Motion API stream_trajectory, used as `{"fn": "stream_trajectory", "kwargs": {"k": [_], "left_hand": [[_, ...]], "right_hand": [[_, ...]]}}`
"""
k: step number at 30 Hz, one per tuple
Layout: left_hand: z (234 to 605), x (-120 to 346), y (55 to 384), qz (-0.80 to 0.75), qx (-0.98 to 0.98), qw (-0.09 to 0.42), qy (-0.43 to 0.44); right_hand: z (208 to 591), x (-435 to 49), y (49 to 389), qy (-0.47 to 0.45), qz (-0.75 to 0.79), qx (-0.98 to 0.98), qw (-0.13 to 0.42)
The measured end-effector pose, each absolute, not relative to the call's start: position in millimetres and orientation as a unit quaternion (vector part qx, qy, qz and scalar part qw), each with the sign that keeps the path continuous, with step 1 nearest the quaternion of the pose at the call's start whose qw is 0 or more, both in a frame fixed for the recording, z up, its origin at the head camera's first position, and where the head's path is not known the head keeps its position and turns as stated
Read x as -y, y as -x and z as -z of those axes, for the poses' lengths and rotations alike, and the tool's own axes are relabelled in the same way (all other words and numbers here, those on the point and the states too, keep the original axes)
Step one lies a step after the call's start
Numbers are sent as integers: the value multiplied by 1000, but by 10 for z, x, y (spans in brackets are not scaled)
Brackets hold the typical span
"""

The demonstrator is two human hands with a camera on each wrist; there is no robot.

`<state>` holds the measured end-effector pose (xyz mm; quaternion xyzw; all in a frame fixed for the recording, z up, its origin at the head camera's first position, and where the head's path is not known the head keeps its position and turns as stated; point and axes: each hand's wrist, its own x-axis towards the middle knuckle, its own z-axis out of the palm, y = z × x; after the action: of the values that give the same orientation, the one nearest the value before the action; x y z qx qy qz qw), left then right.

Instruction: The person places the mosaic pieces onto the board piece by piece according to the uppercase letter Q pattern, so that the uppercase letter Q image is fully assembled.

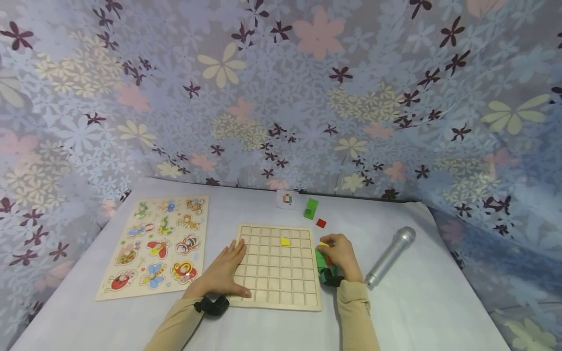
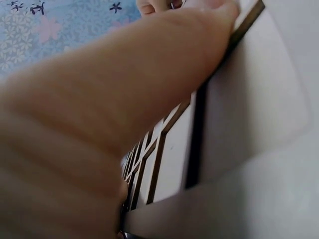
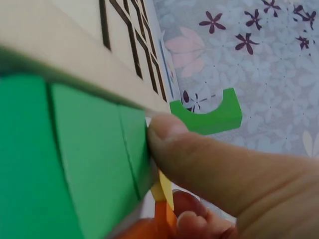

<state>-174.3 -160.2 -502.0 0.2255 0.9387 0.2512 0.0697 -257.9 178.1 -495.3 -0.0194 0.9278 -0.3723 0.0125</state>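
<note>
A wooden grid board (image 1: 281,261) lies flat, with one yellow block (image 1: 285,241) in a cell of its upper part. My left hand (image 1: 226,268) rests with spread fingers on the board's left edge; the left wrist view shows its thumb (image 2: 169,55) along the near edge. At the board's right side, my right hand (image 1: 340,253) pinches a small yellow block (image 3: 163,189) between thumb and curled fingers, though the grip is partly hidden. Green blocks (image 3: 94,149) stand in a row against the board's edge beside the thumb, and an orange block (image 3: 164,218) is under the fingers.
A green arch block (image 1: 311,207) and a red block (image 1: 321,223) lie behind the right hand. At the back is a small pattern card (image 1: 287,200). A silver microphone (image 1: 391,256) lies to the right. An insect puzzle board (image 1: 147,278) lies on the left.
</note>
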Motion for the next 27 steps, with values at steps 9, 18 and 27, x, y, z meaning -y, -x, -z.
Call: {"fn": "stream_trajectory", "kwargs": {"k": [9, 18, 27], "left_hand": [[5045, 1608, 1768, -251, -938, 72, -228], [5067, 1603, 1739, -250, -938, 76, -229], [5067, 1605, 1748, -249, -939, 71, -228]], "right_hand": [[4925, -1711, 2577, 21, 363, -932, 10], [4937, -1721, 2538, 30, 352, -935, 12], [4882, -1660, 2578, 14, 403, -915, 26]]}}
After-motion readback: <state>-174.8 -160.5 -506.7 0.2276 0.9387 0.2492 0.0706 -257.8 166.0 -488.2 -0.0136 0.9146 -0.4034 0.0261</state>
